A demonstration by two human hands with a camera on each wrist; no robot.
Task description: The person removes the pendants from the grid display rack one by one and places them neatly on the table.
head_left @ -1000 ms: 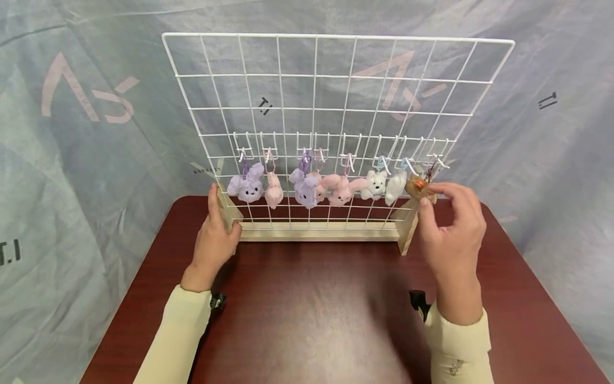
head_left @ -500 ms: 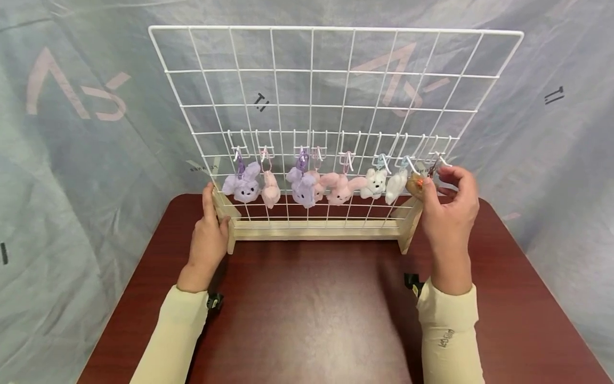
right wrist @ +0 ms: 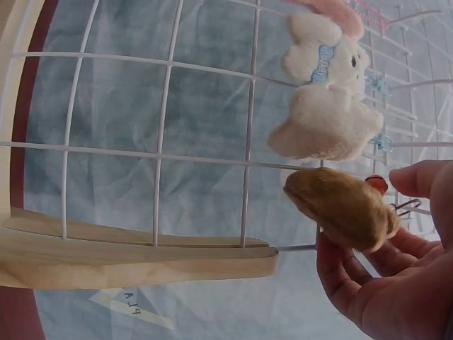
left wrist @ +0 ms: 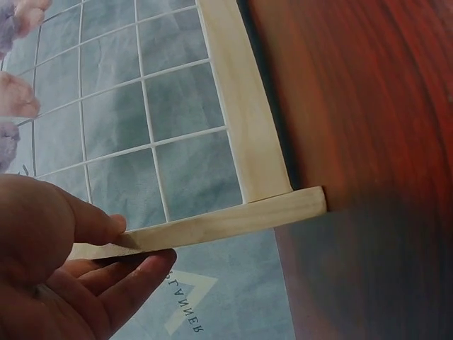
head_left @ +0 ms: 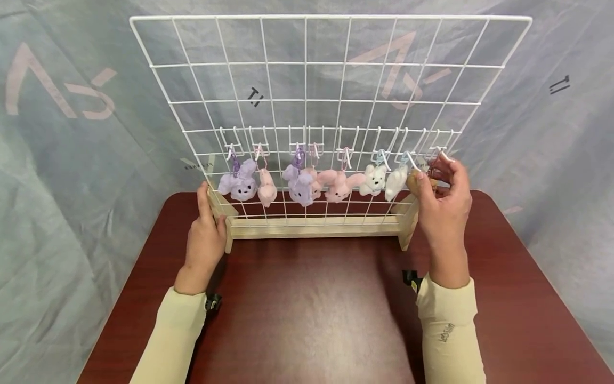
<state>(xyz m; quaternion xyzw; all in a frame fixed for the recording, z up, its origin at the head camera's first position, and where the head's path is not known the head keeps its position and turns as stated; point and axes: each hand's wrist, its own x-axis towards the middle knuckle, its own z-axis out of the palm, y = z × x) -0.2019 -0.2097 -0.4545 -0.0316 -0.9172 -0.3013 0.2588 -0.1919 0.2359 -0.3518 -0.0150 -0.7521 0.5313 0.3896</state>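
Note:
My left hand [head_left: 203,242] holds the wooden side piece [left wrist: 212,223] of a stand, thumb on one side and fingers on the other. At the rack's right end, my right hand [head_left: 446,208] holds a small brown plush keychain [right wrist: 340,205] by its top and dark strap, beside a white hook. An orange-red bead [right wrist: 377,184] shows near the thumb. Fingers partly hide the strap, so its seat on the hook cannot be told. Left of it hang a white plush [head_left: 396,182] and a white bear plush [head_left: 374,180].
A white wire grid [head_left: 307,64] leans back on the wooden base [head_left: 312,229]. Further left on hooks hang purple plushes [head_left: 242,186] and pink plushes [head_left: 267,189]. The stand is on a dark red table [head_left: 312,298], with grey sheeting behind.
My right hand has moved up and inward, from the brown plush's body toward its strap and hook. The left hand keeps its hold. The rack appears larger and a little higher in view.

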